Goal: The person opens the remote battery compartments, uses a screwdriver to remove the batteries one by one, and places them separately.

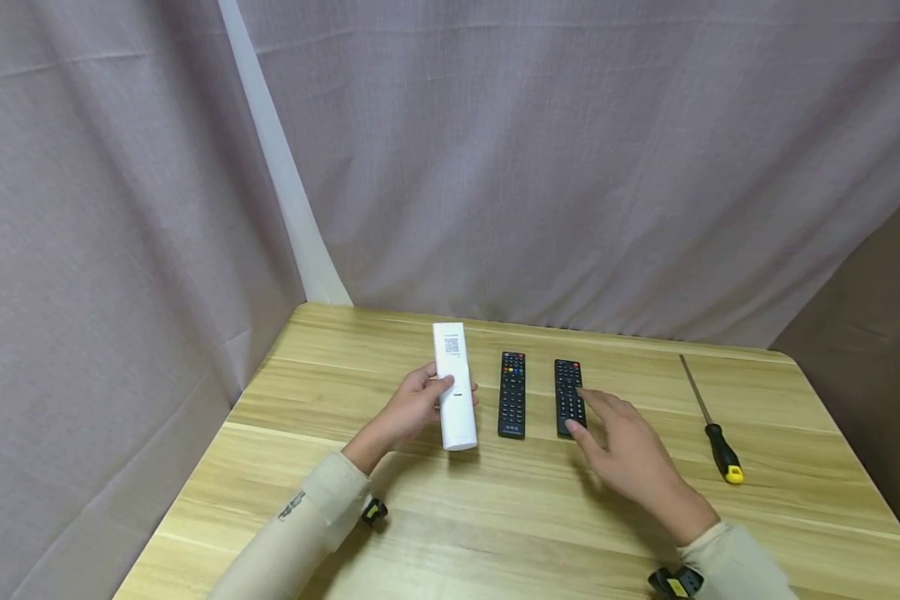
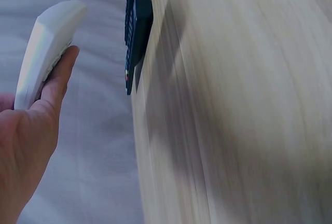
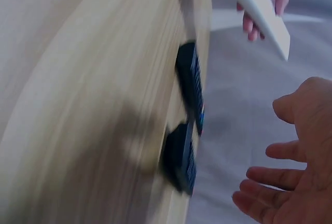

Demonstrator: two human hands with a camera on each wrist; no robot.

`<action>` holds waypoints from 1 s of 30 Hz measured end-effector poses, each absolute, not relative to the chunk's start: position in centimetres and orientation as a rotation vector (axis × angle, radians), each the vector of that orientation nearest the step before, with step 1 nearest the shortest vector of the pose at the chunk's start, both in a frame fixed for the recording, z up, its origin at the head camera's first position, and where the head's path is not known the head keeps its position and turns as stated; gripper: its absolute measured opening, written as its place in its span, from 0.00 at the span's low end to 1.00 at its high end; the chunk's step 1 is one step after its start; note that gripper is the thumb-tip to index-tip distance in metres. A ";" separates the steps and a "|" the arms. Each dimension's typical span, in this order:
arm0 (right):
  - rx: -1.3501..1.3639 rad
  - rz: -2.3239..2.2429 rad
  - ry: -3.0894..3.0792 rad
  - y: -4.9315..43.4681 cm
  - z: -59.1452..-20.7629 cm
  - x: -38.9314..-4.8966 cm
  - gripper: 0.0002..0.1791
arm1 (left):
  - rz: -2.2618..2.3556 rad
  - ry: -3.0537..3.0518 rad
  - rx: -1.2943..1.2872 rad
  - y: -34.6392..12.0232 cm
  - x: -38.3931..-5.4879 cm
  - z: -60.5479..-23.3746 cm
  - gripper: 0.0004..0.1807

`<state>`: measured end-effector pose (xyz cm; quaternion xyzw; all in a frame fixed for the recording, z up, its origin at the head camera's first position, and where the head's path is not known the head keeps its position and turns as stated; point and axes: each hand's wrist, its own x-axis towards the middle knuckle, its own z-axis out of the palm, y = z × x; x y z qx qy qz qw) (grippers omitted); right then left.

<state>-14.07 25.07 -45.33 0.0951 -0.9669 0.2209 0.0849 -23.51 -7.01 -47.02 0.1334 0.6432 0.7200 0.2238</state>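
Observation:
My left hand (image 1: pixel 414 406) grips a long white remote control (image 1: pixel 457 421), thumb across the face with a printed square code. In the left wrist view the white remote (image 2: pixel 45 47) is held up above the tabletop. My right hand (image 1: pixel 633 450) hovers over the right-hand black remote (image 1: pixel 567 379), fingers spread; in the right wrist view the fingers (image 3: pixel 275 177) are apart from the remote and hold nothing. A second black remote (image 1: pixel 512 396) lies button side up between the white one and the right-hand one.
A screwdriver (image 1: pixel 722 450) with a black and yellow handle lies on the right of the wooden table (image 1: pixel 495 517). Grey curtains (image 1: pixel 532 167) hang behind the table and along its left side.

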 end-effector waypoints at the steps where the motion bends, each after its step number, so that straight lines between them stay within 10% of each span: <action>1: 0.307 0.660 -2.878 24.5 -45.3 -14.1 0.35 | 1.985 1.775 0.379 -6.9 -23.5 -47.0 0.27; 30: 0.633 0.864 -2.852 14.1 -45.1 -16.1 0.31 | 1.980 1.807 0.461 -5.1 -22.4 -47.5 0.27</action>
